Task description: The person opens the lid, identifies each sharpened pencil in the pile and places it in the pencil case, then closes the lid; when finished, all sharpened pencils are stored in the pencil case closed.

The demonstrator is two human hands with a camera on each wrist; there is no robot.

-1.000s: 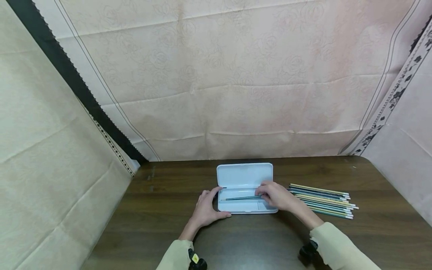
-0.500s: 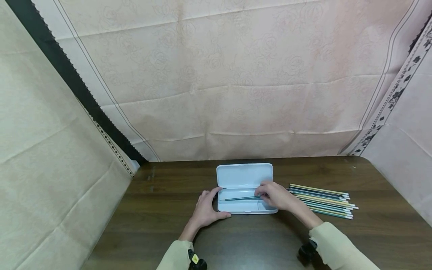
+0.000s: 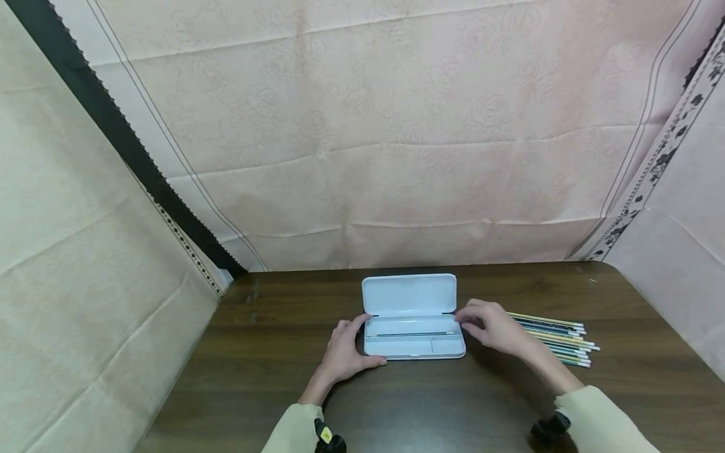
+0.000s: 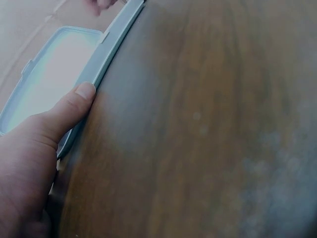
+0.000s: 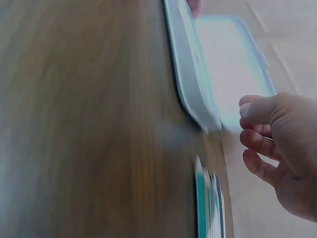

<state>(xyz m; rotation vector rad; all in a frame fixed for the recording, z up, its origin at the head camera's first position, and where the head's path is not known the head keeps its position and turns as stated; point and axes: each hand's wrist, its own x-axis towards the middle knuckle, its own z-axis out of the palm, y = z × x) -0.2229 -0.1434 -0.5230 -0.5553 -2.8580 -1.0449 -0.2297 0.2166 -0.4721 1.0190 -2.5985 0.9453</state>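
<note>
A light blue pencil case [image 3: 396,347] stands with its lid [image 3: 409,294] raised at the back of the table. One dark teal pencil [image 3: 416,334] lies lengthwise in it. My left hand [image 3: 347,353] holds the case's left end, thumb at the front edge and fingers at the back; the left wrist view shows the thumb [image 4: 74,104] pressed to the rim. Just past the case's right end is my right hand [image 3: 491,326], fingers loosely bent with nothing between them. Beyond it lies a pile of pencils [image 3: 561,340], partly hidden by that hand.
The brown wooden table [image 3: 419,402] ends close behind the case. A pale patterned cloth [image 3: 396,157] hangs behind it, and more cloth hangs at both sides. In the right wrist view, pencil tips [image 5: 200,181] point toward the case's end.
My right hand has let go of the teal pencil, leaving it in the case, and has moved right toward the pencil pile. The left hand and case have stayed put.
</note>
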